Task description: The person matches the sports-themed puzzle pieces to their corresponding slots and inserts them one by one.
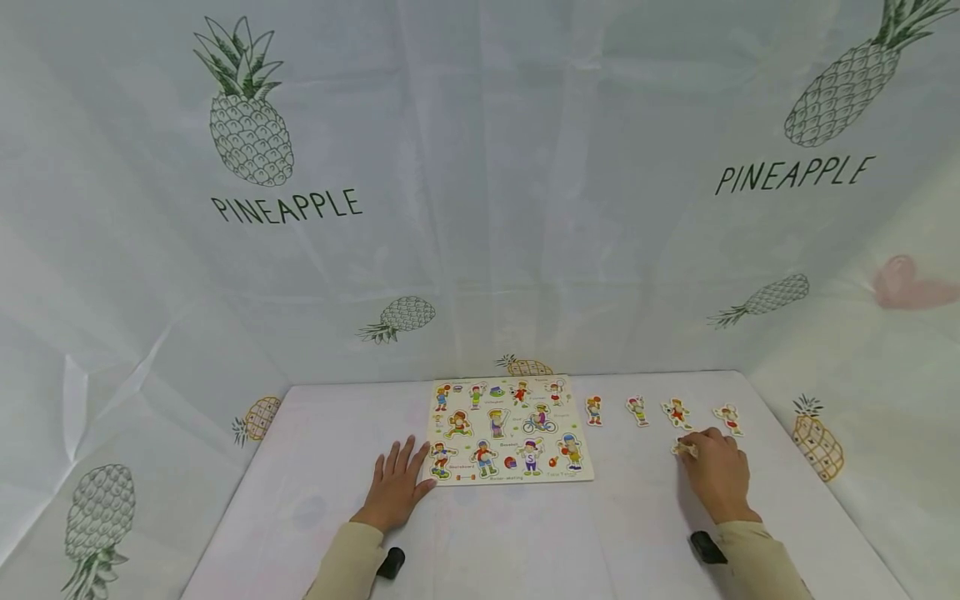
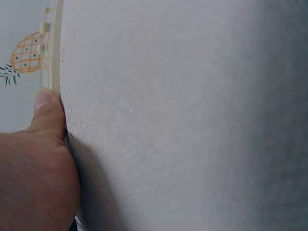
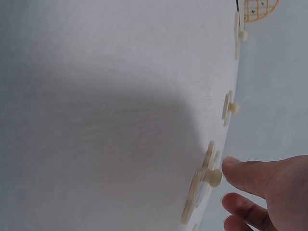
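Observation:
A wooden knob puzzle board (image 1: 512, 429) with pictures of children playing sports lies on the table. My left hand (image 1: 393, 487) rests palm down at its left side, fingers spread; in the left wrist view the thumb (image 2: 45, 108) touches the board's edge (image 2: 55, 57). Over on the right, my right hand (image 1: 716, 471) is at a small loose puzzle piece (image 1: 684, 450). In the right wrist view that piece's round knob (image 3: 213, 178) stands just beside the thumb tip, and the thumb and fingers are parted. The head view partly hides the piece under the fingers.
Several other loose pieces lie in a row behind my right hand, among them a soccer-player piece (image 1: 677, 412) and a piece (image 1: 594, 410) close to the board. White cloth (image 1: 480, 208) printed with pineapples hangs behind the table. Small black objects (image 1: 707, 547) sit at both wrists.

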Motion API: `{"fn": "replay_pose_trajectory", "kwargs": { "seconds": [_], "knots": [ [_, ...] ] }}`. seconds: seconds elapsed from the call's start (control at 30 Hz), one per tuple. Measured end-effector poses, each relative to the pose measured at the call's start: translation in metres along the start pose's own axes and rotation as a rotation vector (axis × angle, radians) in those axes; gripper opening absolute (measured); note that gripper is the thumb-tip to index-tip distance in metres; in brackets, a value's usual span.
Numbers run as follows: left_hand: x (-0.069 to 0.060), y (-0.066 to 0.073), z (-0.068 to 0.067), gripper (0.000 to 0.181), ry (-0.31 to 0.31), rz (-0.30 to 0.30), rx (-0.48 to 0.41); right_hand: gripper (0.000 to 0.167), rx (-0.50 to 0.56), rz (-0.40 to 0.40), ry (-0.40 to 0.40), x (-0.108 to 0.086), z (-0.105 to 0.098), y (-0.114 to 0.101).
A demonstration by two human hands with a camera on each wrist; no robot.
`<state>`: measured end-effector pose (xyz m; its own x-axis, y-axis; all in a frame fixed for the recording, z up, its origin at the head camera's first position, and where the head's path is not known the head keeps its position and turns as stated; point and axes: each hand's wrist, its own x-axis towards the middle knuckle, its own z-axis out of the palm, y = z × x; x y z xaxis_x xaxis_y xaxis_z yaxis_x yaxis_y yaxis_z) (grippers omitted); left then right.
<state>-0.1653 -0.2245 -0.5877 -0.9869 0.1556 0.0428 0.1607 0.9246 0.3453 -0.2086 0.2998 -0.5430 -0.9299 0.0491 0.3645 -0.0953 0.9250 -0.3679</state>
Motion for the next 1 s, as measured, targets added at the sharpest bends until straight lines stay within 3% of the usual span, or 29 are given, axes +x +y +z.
{"fn": "replay_pose_trajectory", "kwargs": {
  "seconds": [0.27, 0.63, 1.0],
  "knots": [
    [-0.001, 0.001, -0.001, 0.070, -0.009, 0.006, -0.031, 0.016, -0.015, 0.023, -0.037, 0.000, -0.002, 0.005],
    [0.002, -0.003, 0.006, 0.070, 0.009, 0.003, 0.016, 0.010, -0.012, 0.025, -0.049, 0.004, 0.004, 0.011],
    [0.000, -0.001, 0.003, 0.069, 0.001, -0.012, 0.007, 0.014, 0.014, -0.054, 0.010, 0.004, 0.000, -0.020]
  ]
}}
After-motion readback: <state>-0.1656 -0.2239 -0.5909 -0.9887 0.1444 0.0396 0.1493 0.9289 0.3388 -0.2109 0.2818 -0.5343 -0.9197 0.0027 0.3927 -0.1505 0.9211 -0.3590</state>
